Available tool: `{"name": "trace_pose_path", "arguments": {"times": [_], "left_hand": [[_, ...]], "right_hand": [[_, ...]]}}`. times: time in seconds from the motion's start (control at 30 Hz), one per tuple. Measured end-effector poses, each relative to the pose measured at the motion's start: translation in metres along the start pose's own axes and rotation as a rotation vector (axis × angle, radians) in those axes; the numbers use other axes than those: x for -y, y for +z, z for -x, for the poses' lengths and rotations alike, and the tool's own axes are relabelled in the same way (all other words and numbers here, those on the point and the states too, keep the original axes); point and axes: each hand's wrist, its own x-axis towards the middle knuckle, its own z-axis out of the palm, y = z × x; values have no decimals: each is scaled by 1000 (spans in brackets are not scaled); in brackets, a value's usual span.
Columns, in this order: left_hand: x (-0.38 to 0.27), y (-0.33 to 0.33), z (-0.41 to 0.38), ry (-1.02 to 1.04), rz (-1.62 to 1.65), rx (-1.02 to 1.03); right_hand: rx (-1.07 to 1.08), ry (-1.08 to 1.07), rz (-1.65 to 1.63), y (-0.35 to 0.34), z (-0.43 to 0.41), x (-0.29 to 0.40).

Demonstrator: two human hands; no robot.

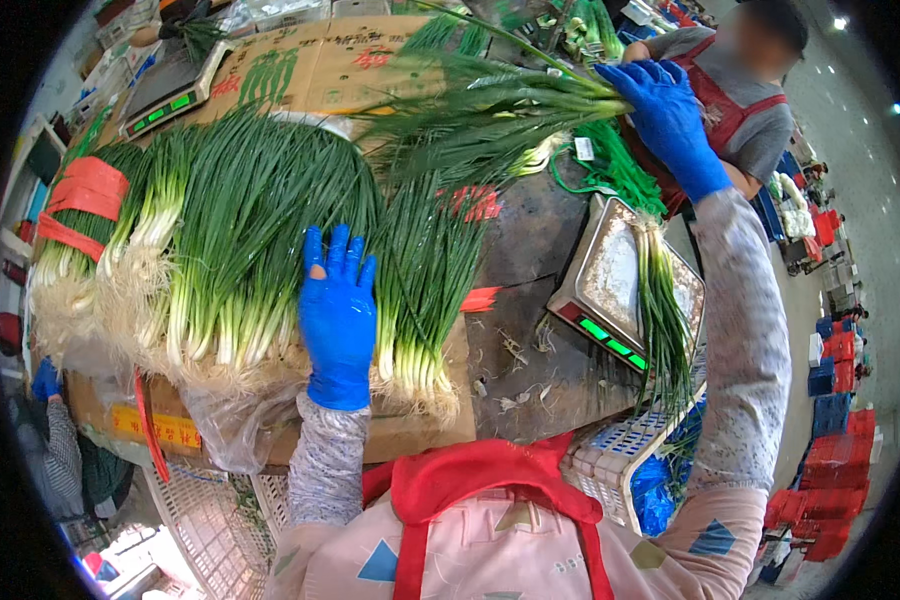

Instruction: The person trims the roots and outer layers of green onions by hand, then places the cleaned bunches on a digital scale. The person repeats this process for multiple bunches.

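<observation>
A bunch of green onions (525, 101) is gripped near its root end by my right hand (664, 112), in a blue glove, its leaves pointing left above the table. My left hand (337, 319), also gloved in blue, lies flat with fingers apart on a wide pile of green onions (247, 225). One finger of that glove is torn. White roots along the pile's near side face me. To the left hand's right lies a smaller heap of green onions (424, 300). Another small bunch (656, 285) hangs across a digital scale (604, 259) with a lit green display.
Green netting (619, 165) lies behind the scale. Red tape (82, 195) wraps a bunch at far left. A second scale (172, 90) stands on cardboard (322, 60). White plastic baskets (600, 465) stand below the table edge. A co-worker (742, 112) is across on the right.
</observation>
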Motion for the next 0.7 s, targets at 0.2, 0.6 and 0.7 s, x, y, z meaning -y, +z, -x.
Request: {"name": "trace_pose_path", "arguments": {"times": [0.2, 0.6, 0.7], "left_hand": [[4, 2, 48, 27, -374, -28], [20, -31, 100, -223, -404, -215], [22, -27, 103, -270, -421, -217]], "right_hand": [[113, 175, -422, 94, 5, 114], [558, 807, -1412, -15, 115, 379], [560, 1062, -1717, 1, 130, 373]]}}
